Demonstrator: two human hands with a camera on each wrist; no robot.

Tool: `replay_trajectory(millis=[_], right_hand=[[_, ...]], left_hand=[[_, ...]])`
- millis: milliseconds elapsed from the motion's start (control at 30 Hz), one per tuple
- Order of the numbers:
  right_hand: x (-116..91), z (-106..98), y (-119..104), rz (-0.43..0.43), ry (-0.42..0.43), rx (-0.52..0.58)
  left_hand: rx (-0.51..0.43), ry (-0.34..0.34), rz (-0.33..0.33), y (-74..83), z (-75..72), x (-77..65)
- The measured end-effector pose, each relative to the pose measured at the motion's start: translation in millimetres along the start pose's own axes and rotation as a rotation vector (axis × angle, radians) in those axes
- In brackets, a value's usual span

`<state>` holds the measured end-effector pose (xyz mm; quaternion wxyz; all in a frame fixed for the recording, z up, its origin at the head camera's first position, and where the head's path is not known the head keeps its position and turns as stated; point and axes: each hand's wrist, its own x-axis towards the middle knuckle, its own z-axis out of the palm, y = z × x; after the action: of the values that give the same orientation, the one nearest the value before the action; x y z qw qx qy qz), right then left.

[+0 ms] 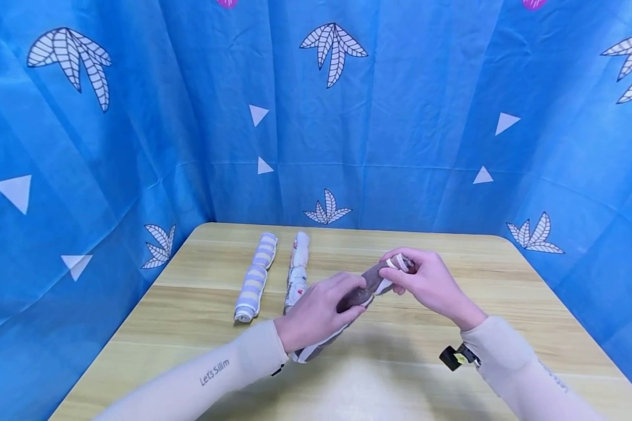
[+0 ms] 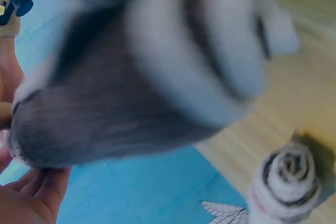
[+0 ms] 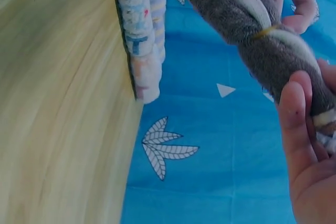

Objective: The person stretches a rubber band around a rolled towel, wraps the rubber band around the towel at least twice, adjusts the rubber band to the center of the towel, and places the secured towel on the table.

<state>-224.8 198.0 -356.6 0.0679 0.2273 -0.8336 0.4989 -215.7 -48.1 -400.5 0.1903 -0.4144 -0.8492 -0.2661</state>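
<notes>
A grey-brown rolled towel [image 1: 373,277] with white stripes near its ends is held up at a slant above the table. A yellowish elastic band [image 3: 265,31] cinches its middle. My left hand [image 1: 321,307] grips the roll on the near side of the band, thumb and fingers around it. Toward the far end, my right hand [image 1: 434,286] holds it between thumb and fingers. The roll's near end [image 2: 205,45] looks blurred in the left wrist view. Left of the hands lie a purple-and-yellow striped rolled towel [image 1: 254,278] and a white printed rolled towel [image 1: 297,269], partly behind my left hand.
A light wooden table [image 1: 200,356] carries everything. Blue curtains [image 1: 426,105] with leaf and triangle prints stand along its back and sides. A small black device [image 1: 455,358] is strapped at the right wrist.
</notes>
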Motion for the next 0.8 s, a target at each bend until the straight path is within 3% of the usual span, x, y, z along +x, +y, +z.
replay_trajectory(millis=[333, 533, 667, 800], right_hand=[[1, 9, 3, 0.101, 0.074, -0.036], [2, 17, 1, 0.120, 0.061, -0.059], [2, 20, 0, 0.121, 0.053, -0.069], [4, 22, 1, 0.135, 0.047, -0.068]], left_hand=[[0.124, -0.093, 0.016, 8.3, -5.6, 6.0], [0.126, -0.167, -0.033, 9.7, -6.9, 6.9], [0.137, -0.165, -0.043, 9.1, -4.6, 3.8], [0.185, -0.133, 0.000, 7.9, -1.3, 0.1]])
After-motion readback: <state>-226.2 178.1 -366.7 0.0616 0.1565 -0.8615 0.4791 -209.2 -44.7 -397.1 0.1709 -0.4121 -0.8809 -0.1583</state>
